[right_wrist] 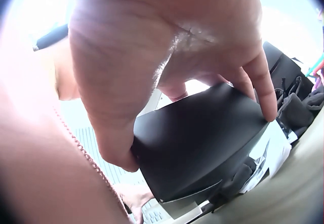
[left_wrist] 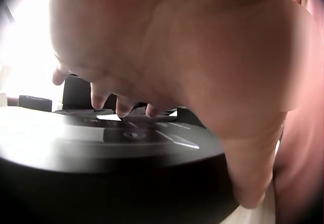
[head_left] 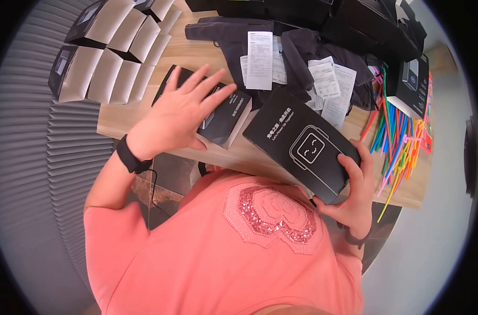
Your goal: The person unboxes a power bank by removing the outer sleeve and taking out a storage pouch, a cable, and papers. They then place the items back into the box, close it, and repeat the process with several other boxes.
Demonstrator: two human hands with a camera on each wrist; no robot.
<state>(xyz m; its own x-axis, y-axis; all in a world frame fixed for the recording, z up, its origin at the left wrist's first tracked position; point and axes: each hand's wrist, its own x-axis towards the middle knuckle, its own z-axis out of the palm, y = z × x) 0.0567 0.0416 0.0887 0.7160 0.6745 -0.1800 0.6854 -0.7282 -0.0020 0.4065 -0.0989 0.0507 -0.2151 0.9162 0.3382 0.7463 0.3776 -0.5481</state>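
Observation:
My left hand is spread wide over a black printed box lying on the table, fingers straight and thumb out to the side. In the left wrist view its fingertips hang close above the printed top of that box. My right hand grips one end of a flat black box with a white watch outline and lettering on its face. The right wrist view shows the end of this box between thumb and fingers. It is tilted at the table's front edge, close to my shirt.
Several boxes with pale sides stand at the back left. Dark cloth pouches and printed paper slips lie at the back, before large black boxes. Colourful twist ties and an upright black box are on the right.

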